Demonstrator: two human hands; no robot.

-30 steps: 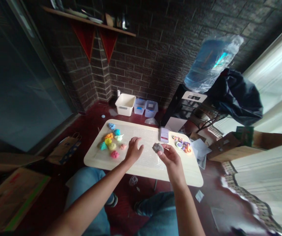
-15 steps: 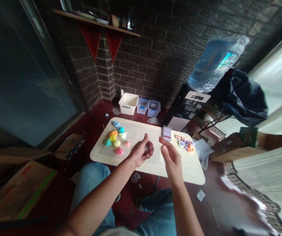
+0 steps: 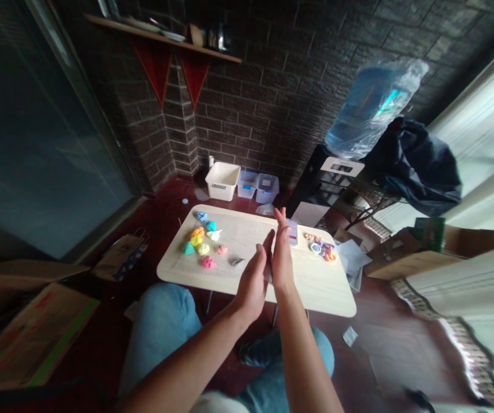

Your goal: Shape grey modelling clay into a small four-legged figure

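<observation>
My left hand (image 3: pixel 253 281) and my right hand (image 3: pixel 281 258) are pressed palm to palm above the table (image 3: pixel 247 289), fingers stretched forward. A small grey lump (image 3: pixel 268 276) shows between the palms, mostly hidden by them. Left of my hands, a dark grey piece (image 3: pixel 237 261) lies on the table. Beyond it are soft-looking lumps like modelling clay: pink (image 3: pixel 207 262), peach (image 3: pixel 221 249), pale yellow (image 3: pixel 203 249), green (image 3: pixel 188 248), orange (image 3: pixel 197 232), white (image 3: pixel 214 235), turquoise (image 3: pixel 211 225) and marbled blue (image 3: pixel 201 215).
A phone (image 3: pixel 292 232) lies at the table's far edge, partly behind my right hand. Several purple and orange pieces (image 3: pixel 328 251) sit at the right. Plastic bins (image 3: pixel 223 186) stand on the floor by the brick wall, with a water dispenser (image 3: pixel 322 178) to their right.
My hands were apart, the left curled around something grey and the right with its fingers bent. Now they have come together palm to palm. The dark grey piece on the table is now uncovered.
</observation>
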